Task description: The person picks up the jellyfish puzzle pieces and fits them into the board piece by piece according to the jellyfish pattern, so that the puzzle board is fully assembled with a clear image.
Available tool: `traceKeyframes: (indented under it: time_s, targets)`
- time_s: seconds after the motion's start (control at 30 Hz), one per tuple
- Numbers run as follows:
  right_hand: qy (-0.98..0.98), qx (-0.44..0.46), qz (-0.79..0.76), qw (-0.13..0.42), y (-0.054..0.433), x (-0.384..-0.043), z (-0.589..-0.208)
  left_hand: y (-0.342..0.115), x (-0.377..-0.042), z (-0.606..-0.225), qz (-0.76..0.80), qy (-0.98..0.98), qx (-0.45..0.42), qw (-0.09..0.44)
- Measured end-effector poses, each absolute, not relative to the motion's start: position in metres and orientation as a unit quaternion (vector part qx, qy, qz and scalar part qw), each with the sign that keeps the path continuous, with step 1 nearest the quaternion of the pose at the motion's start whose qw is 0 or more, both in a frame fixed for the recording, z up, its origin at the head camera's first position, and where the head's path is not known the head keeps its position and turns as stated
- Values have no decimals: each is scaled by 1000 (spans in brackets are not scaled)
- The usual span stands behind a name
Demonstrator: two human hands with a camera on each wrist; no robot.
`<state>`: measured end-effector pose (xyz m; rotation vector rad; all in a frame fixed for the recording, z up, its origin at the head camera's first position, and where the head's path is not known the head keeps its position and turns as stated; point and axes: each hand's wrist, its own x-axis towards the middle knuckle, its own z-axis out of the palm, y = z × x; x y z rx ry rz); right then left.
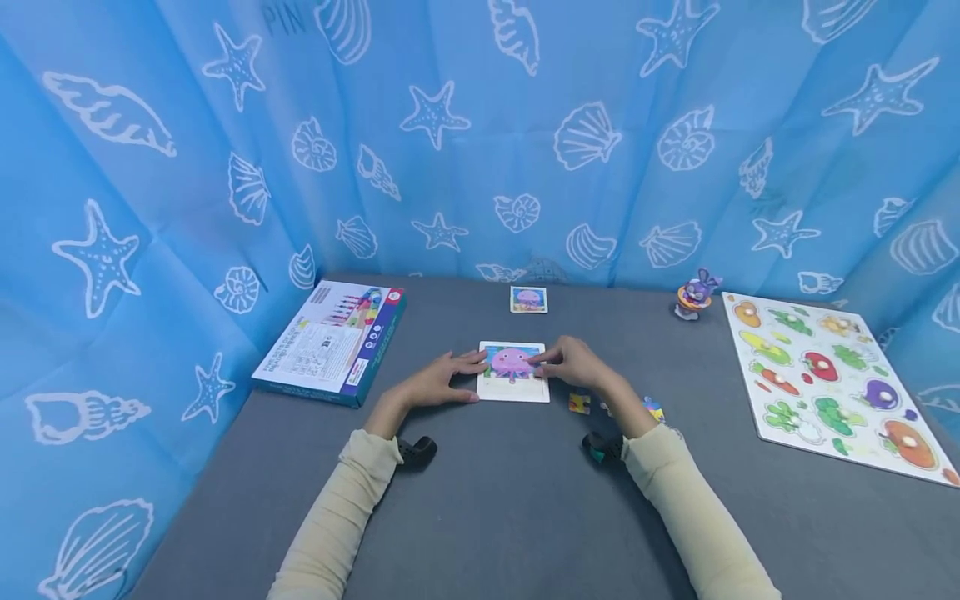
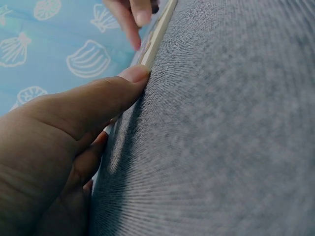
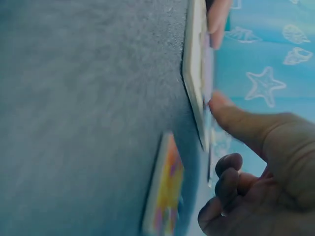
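Note:
A small white-framed jigsaw puzzle board (image 1: 513,397) lies flat on the grey table, with a pink sea-creature picture (image 1: 511,362) in its upper part and a pale strip below. My left hand (image 1: 429,385) rests at its left side, fingers near the upper edge and thumb apart, touching the lower rim. In the left wrist view that thumb (image 2: 134,74) is against the board's edge. From the right, my right hand (image 1: 576,364) touches the picture with thumb and index finger spread. Its thumb (image 3: 220,104) presses the puzzle's face in the right wrist view; no piece shows between its fingertips.
Loose puzzle pieces (image 1: 580,403) lie by the right forearm, some partly hidden. Behind the board sits a small matching picture card (image 1: 528,300). A boxed set (image 1: 330,342) is at left; a purple toy figure (image 1: 697,294) and a vegetable knob puzzle (image 1: 832,375) are at right.

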<state>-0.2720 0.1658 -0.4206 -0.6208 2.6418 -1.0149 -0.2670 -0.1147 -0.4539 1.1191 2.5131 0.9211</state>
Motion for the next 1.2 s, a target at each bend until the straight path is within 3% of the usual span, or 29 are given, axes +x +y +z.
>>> traceKeyframes:
  time_s: [0.23,0.5,0.73,0.93,1.2]
  targets:
    - [927,-177,-307,122,199,-236,-410,-115,-264,-460,325,856,384,118]
    - [931,-224,-267,105,216,-217,-418,-119,-262,-459,324,862,373,114]
    - [937,-227,-260,45,217,-212,-423,-119,-260,-461,319,870,363,99]
    - [952,-193,-228,62,220,-211,-423,-118,-260,-462,313,876,354,98]
    - [942,-212,-256,51,227,-215,-424,-116,-258,-455,310,881,345,94]
